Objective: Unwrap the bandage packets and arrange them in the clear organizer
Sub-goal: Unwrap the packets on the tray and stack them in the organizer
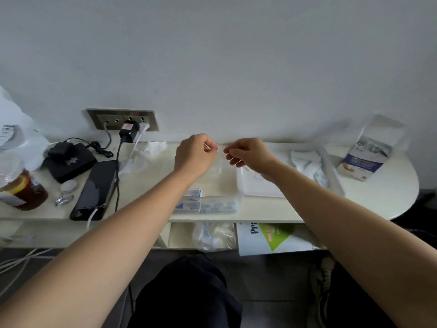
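My left hand (196, 155) and my right hand (246, 153) are raised close together over the back of the table, near the wall. The left fingers pinch a thin tan bandage piece (206, 145). The right fingertips are pinched together a short gap away, on something too thin to make out, seemingly the same packet. Below the hands lies the clear organizer (238, 197); its front section holds several blue-and-white bandage packets (208, 206). My left forearm hides part of that row.
A white flat lid or tray (260, 188) lies right of the organizer. A clear tray (331, 171) holds crumpled white wrappers (305, 162). A bandage box (366, 159) leans at far right. A phone (97, 188), chargers, cables and a jar (21, 190) crowd the left.
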